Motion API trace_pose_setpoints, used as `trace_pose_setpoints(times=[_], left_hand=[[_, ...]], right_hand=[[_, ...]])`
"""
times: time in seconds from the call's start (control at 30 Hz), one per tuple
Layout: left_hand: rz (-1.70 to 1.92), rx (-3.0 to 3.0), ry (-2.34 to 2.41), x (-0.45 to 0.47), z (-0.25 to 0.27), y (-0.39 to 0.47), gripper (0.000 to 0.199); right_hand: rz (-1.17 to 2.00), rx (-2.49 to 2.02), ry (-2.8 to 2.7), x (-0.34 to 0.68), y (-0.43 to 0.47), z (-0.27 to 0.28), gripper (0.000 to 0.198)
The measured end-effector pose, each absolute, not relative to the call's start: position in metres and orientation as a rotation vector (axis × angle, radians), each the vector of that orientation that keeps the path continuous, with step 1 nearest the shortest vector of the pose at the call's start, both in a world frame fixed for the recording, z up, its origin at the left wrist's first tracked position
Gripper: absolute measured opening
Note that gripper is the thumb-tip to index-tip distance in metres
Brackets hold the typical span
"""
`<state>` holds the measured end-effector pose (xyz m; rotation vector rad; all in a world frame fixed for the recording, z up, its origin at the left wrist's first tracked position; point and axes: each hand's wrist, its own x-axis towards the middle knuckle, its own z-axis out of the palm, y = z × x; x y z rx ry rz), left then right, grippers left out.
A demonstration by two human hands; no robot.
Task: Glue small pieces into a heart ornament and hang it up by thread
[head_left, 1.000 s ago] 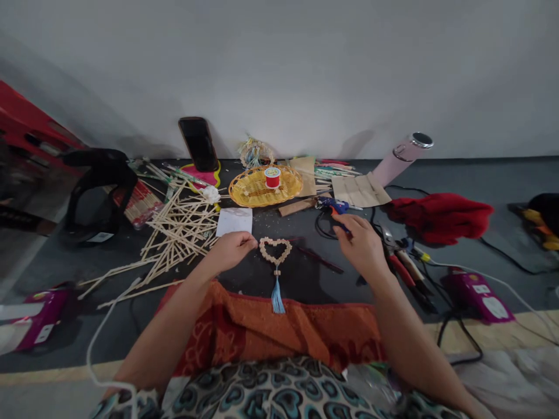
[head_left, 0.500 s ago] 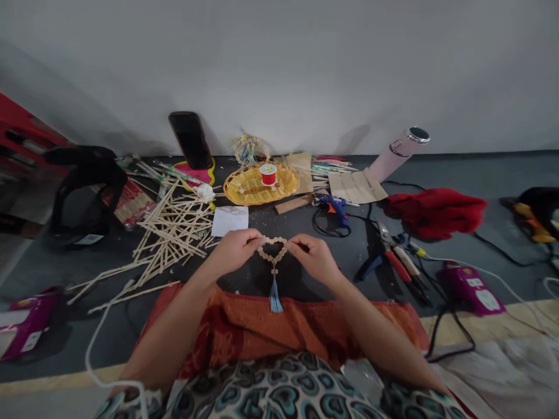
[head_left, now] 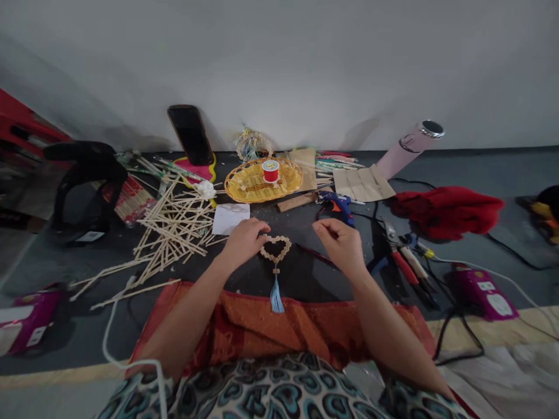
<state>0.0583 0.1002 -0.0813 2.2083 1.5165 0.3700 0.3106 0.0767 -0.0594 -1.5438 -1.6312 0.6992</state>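
The heart-shaped ornament point(head_left: 286, 251), made of small pale pieces, lies flat on the dark table. From its point hangs a light blue tassel point(head_left: 276, 295) that reaches the orange cloth. My left hand point(head_left: 245, 241) is at the heart's upper left edge, thumb and forefinger apart; whether the thumb touches the heart I cannot tell. To the right of the heart, my right hand point(head_left: 341, 244) is raised with thumb and forefinger pinched together. Anything between those fingertips is too small to make out. A slim dark stick point(head_left: 315, 254) rests between the heart and my right hand.
Behind sits a yellow wicker basket point(head_left: 236, 192) with a red thread spool point(head_left: 271, 171). Thin wooden sticks point(head_left: 174, 224) are piled left. To the right are a blue glue gun point(head_left: 338, 203), pliers point(head_left: 404, 256), a red cloth point(head_left: 449, 210) and a pink flask point(head_left: 406, 152). An orange cloth point(head_left: 262, 326) covers the front edge.
Both hands have let go of the heart ornament, which now lies on the table. My right hand has moved right, away from it. My left hand has shifted slightly and its fingers have parted.
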Motion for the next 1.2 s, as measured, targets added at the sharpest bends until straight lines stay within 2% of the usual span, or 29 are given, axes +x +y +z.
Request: trace_pose_setpoints(times=[0.17,0.27,0.33,0.43,0.47,0.57,0.7,0.83,1.0,1.2], left_hand=[[0.323,2.177,1.492,0.065,-0.085,0.104,0.021],[0.553,2.091,1.544,0.067,-0.077,0.099,0.032],[0.744,2.052,1.482,0.070,-0.069,0.094,0.045],[0.726,2.138,1.083,0.079,-0.060,0.090,0.059],[0.707,2.120,0.975,0.082,-0.059,0.090,0.055],[0.670,1.881,0.885,0.091,-0.060,0.089,0.026],[0.652,1.215,0.801,0.093,-0.055,0.085,0.033],[0.581,0.737,0.704,0.085,-0.046,0.080,0.034],[0.592,0.668,0.674,0.074,-0.050,0.081,0.040],[0.684,0.630,0.774,0.069,-0.065,0.087,0.042]], right_hand=[[0.577,-1.518,-1.577,0.306,0.079,-0.055,0.025],[0.613,-1.486,-1.708,0.296,0.077,-0.064,0.024],[0.698,-1.448,-1.767,0.289,0.076,-0.067,0.023],[1.012,-1.287,-1.807,0.280,0.077,-0.060,0.021],[1.139,-1.206,-1.802,0.277,0.078,-0.055,0.022],[1.457,-1.006,-1.658,0.273,0.084,-0.038,0.022],[1.673,-0.893,-1.382,0.271,0.095,-0.023,0.026],[1.603,-0.955,-1.427,0.276,0.105,-0.020,0.027],[1.410,-1.114,-1.737,0.284,0.115,-0.026,0.024],[1.220,-1.184,-1.860,0.287,0.119,-0.032,0.020]])
